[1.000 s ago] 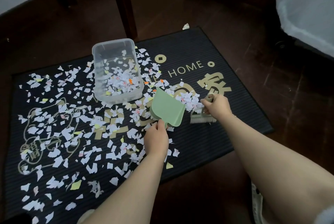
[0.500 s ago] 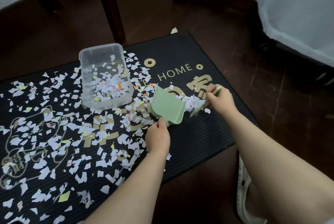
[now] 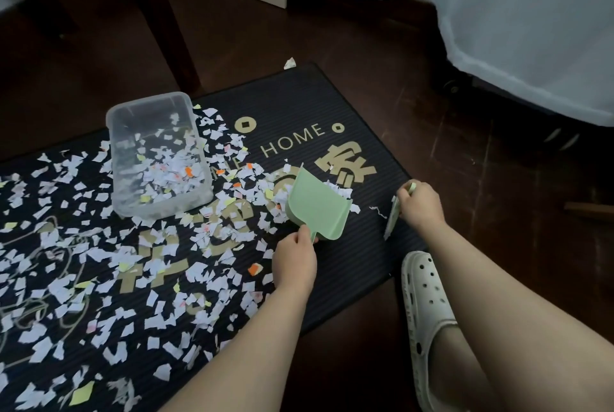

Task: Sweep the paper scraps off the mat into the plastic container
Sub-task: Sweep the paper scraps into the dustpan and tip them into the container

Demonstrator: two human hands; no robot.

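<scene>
The left hand (image 3: pixel 294 260) grips the green dustpan (image 3: pixel 315 209) by its handle (paper scraps (image 3: pixel 339 191) heaped at its mouth) near the mat (image 3: pixel 358 255)'s right edge; the right hand (image 3: pixel 420 207) clutches a small brush (image 3: pixel 392 218) there.

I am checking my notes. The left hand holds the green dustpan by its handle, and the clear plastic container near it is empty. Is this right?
Not fully. The head view shows that the clear plastic container already holds a pile of paper scraps, so it is not empty. The left hand does hold the green dustpan by its handle.
</scene>
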